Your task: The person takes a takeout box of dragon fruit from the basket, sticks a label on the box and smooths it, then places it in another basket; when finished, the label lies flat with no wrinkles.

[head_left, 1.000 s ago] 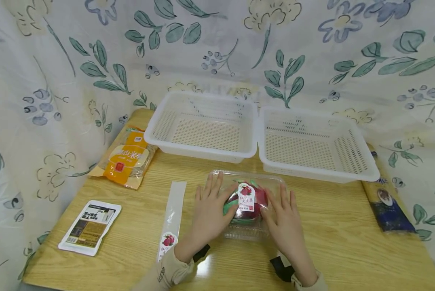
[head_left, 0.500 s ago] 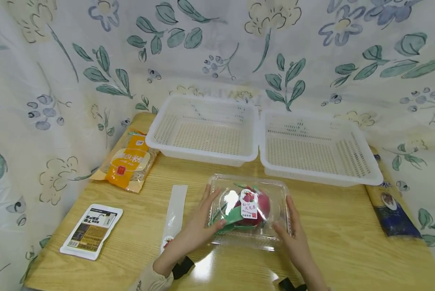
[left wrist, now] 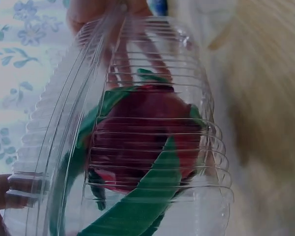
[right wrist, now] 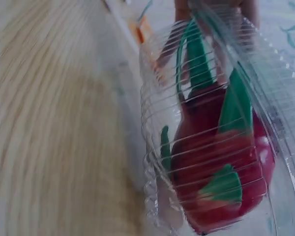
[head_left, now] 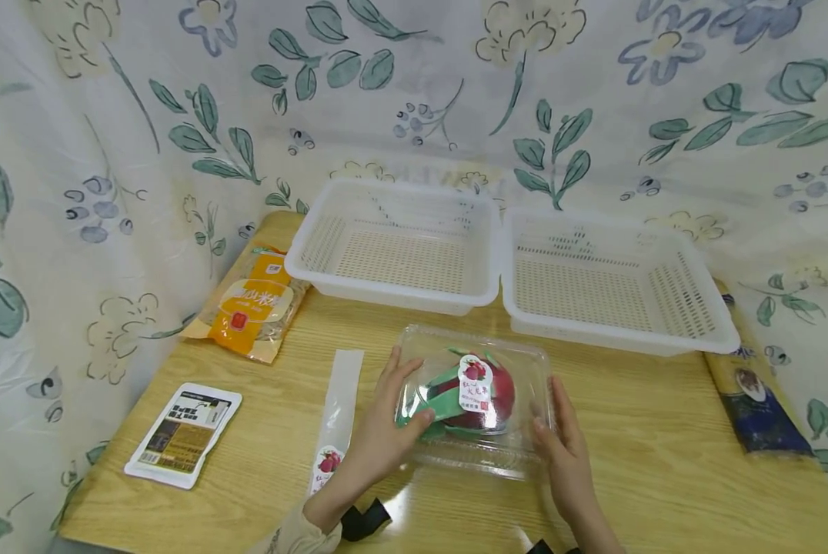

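Note:
Between both hands is a clear plastic clamshell box (head_left: pixel 525 365), its lid down. A dark red dragon fruit (head_left: pixel 502 394) with green leaf-like scales lies inside, seen through the ribbed wall in both wrist views. On the lid is a white label (head_left: pixel 475 383) picturing red fruit. My left hand (head_left: pixel 385 423) grips the box's left side, thumb toward the front and fingers along the far side. Its right side is held by my right hand (head_left: pixel 565 450), thumb near the top edge. Part of each hand's fingers is hidden behind the box.
Two white perforated baskets (head_left: pixel 395 291) (head_left: pixel 618 336) stand side by side at the back. On the left lie an orange food packet (head_left: pixel 253 304), a white pouch (head_left: pixel 182 435) and a label strip (head_left: pixel 340 392). A blue-and-brown packet (head_left: pixel 760 408) lies at the right edge.
Both hands have moved from pressing flat on the lid to gripping the box's left and right sides. The lid has come into fuller view.

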A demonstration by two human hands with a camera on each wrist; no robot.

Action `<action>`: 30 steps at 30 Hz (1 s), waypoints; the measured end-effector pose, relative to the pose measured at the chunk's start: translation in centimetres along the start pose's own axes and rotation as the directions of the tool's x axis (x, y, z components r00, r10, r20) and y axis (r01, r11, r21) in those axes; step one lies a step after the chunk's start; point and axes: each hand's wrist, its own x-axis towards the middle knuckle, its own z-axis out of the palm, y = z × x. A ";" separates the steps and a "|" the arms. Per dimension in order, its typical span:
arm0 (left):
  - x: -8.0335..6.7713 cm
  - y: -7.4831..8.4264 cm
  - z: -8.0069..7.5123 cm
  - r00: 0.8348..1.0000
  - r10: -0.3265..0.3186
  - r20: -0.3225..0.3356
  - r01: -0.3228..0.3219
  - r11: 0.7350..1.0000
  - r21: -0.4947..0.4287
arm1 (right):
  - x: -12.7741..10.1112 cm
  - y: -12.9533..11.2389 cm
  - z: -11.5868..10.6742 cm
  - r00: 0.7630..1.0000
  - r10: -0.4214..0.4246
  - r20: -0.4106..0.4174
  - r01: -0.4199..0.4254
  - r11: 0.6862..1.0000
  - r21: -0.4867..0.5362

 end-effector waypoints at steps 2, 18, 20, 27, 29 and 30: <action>0.0 0.4 -0.6 1.000 0.019 -0.020 -0.019 1.000 0.009 | 0.1 -0.2 0.0 0.999 -0.027 0.043 0.023 0.995 0.094; 2.2 2.6 -4.6 0.990 0.113 -0.086 -0.104 0.989 0.102 | 2.3 -4.8 1.5 0.997 -0.052 0.061 0.034 0.965 0.259; 2.7 2.9 -5.1 0.988 0.122 -0.095 -0.110 0.986 0.127 | 2.7 -5.5 1.8 0.998 -0.039 0.045 0.027 0.970 0.242; 4.8 3.2 -7.0 0.994 0.086 -0.065 -0.080 0.993 0.085 | 4.4 -7.4 3.1 0.998 0.056 -0.025 -0.049 0.978 0.203; 5.2 3.2 -7.4 0.995 0.084 -0.058 -0.082 0.996 0.033 | 4.9 -7.9 3.4 0.997 0.067 -0.037 -0.057 0.976 0.209; 5.4 3.1 -7.6 0.994 0.091 -0.060 -0.091 0.996 0.010 | 5.1 -8.1 3.4 0.997 0.067 -0.038 -0.058 0.976 0.212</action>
